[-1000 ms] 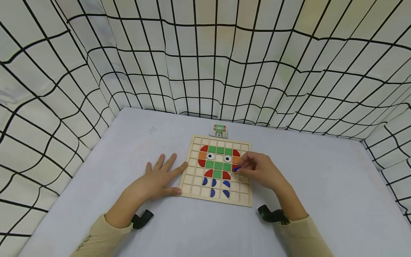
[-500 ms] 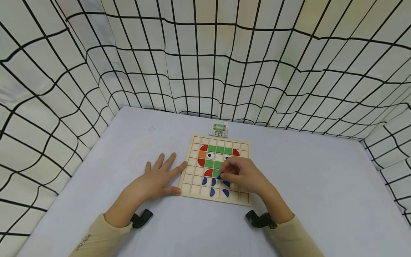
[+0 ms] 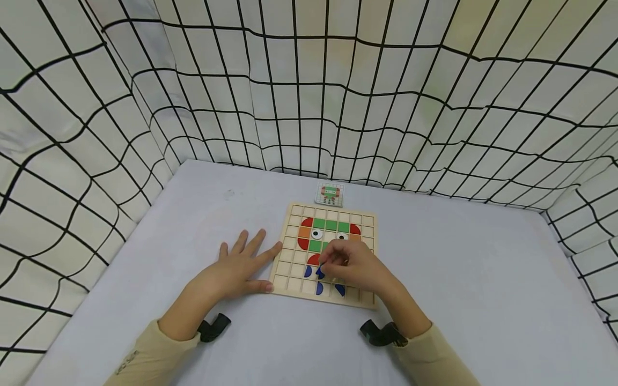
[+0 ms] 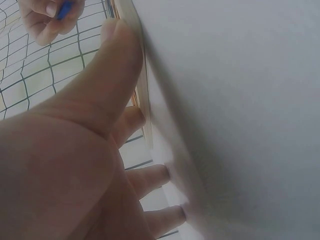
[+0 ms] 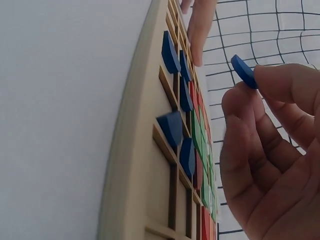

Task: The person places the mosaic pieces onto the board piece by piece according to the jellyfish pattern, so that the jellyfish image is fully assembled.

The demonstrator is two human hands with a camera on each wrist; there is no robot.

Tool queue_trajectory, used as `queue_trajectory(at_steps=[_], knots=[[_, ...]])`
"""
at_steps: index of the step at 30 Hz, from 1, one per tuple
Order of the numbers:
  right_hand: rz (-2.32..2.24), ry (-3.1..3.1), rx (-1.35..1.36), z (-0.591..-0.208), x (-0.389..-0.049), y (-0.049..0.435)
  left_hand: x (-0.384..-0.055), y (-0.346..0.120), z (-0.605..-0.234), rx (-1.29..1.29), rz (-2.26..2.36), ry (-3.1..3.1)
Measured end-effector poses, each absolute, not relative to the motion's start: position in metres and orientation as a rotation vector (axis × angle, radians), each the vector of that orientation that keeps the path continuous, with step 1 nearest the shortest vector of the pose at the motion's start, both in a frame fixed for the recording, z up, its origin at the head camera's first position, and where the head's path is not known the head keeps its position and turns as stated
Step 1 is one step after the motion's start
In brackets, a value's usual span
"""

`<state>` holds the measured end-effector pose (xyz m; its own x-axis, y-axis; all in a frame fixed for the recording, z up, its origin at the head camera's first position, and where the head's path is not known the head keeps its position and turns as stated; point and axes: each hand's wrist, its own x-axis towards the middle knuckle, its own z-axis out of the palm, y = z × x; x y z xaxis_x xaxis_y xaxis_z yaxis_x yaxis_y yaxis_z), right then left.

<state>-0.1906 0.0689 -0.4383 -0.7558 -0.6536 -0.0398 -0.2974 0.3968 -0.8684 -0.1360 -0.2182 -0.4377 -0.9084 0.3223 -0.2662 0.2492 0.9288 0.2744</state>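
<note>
My right hand (image 3: 351, 264) pinches a blue half-round piece (image 5: 243, 71) between thumb and fingers, above the lower middle of the wooden grid board (image 3: 287, 269). Spread out at the board's left side, my left hand (image 3: 235, 274) touches its edge with thumb and index finger. Blue pieces (image 3: 308, 272) lie in cells of the lower rows; the right hand hides some in the head view. Above them, green squares (image 3: 319, 224), red rounded pieces (image 3: 302, 244), an orange square (image 3: 304, 232) and white eye discs (image 3: 316, 234) form a face-like pattern.
A small picture card (image 3: 330, 194) showing a similar pattern lies just behind the board. White cloth covers the table (image 3: 458, 268). Black netting (image 3: 299, 83) stands along the back and sides. Dark wrist-worn devices (image 3: 379, 333) sit below both hands.
My right hand, holding the blue piece, has moved left from the board's right side to over its lower middle. The left hand stays put.
</note>
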Motion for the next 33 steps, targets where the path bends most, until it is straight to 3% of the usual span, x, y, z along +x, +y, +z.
queue_trajectory(at_steps=[33], knots=[[-0.857, 2.437, -0.872, -0.438, -0.172, 0.034, -0.135, -0.222, -0.438, 0.452, 0.335, 2.769]])
